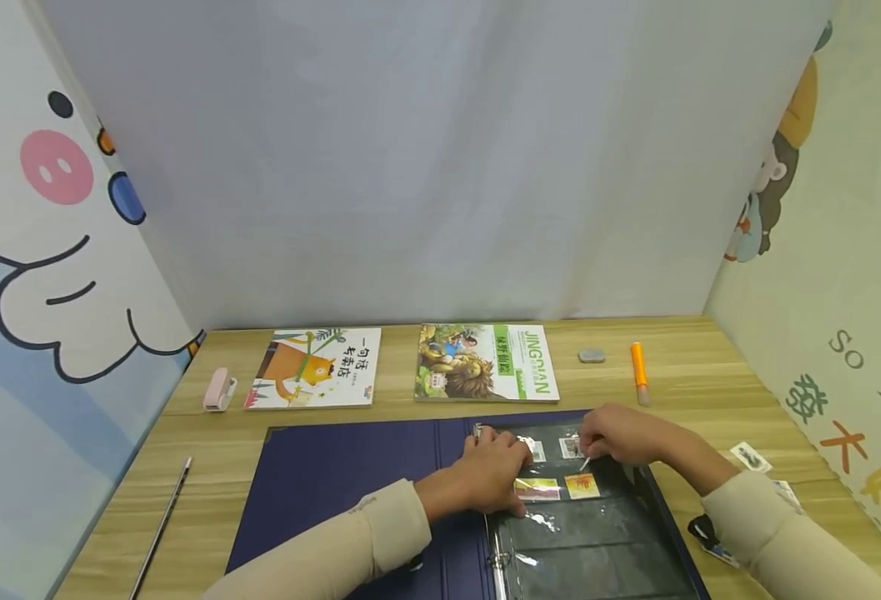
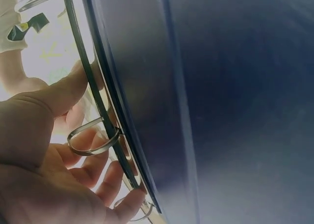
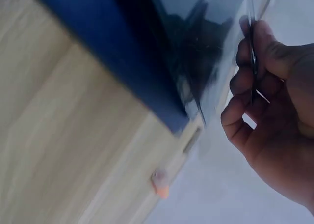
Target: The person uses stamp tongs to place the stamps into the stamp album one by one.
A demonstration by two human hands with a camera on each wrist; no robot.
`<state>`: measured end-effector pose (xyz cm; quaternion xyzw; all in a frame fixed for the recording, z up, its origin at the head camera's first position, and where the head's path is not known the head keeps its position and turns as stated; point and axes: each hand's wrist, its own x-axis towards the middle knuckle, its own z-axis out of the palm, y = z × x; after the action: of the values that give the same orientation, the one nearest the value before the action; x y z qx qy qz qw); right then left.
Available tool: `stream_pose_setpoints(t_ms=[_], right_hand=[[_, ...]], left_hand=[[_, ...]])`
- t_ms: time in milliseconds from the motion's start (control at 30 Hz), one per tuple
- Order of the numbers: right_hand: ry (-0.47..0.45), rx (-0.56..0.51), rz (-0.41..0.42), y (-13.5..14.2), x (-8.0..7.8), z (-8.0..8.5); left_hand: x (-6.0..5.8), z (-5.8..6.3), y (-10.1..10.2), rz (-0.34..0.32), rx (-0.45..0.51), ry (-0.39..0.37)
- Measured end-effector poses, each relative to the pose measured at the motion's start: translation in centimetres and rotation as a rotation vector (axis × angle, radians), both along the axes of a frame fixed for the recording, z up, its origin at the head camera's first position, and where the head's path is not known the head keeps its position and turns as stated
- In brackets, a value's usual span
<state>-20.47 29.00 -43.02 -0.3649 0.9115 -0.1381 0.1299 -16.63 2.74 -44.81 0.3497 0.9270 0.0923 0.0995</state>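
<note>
A dark blue ring-binder stamp album (image 1: 350,467) lies open, with a black pocket page (image 1: 598,533) on its right side. Two rows of stamps sit in the upper pockets, among them an orange-yellow stamp (image 1: 582,486) and a wider red-yellow one (image 1: 538,489). My left hand (image 1: 488,471) rests spread on the page's left edge, near the metal rings (image 2: 93,148). Slim metal tweezers (image 3: 253,62) are pinched in my right hand (image 1: 620,433); their tip meets the page just above the orange-yellow stamp. Whether the tips grip anything is too small to tell.
Two picture books (image 1: 316,368) (image 1: 487,362) lie behind the album, with a grey eraser (image 1: 592,356) and an orange marker-like stick (image 1: 639,371) to their right. A pink gadget (image 1: 218,390) and pencil (image 1: 161,529) lie left. Loose stamps (image 1: 751,457) lie by the right forearm.
</note>
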Motion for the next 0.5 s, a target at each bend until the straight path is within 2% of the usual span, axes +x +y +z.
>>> stream_pose_setpoints(t_ms=[100,267,400,500], right_hand=[[0.014,-0.048,-0.065,1.9,0.2,0.3],[0.035,-0.107,-0.187,7.0,1.2,0.9],[0.005,-0.091,-0.300,11.2,2.4,1.0],[0.007,-0.054,-0.368,13.9,3.6,0.6]], left_hand=[[0.5,0.1,0.0,-0.017,-0.029,0.015],[1.9,0.5,0.0,-0.084,-0.113,0.054],[2.9,0.7,0.1,-0.139,-0.182,0.080],[3.4,0.6,0.3,-0.143,-0.203,0.103]])
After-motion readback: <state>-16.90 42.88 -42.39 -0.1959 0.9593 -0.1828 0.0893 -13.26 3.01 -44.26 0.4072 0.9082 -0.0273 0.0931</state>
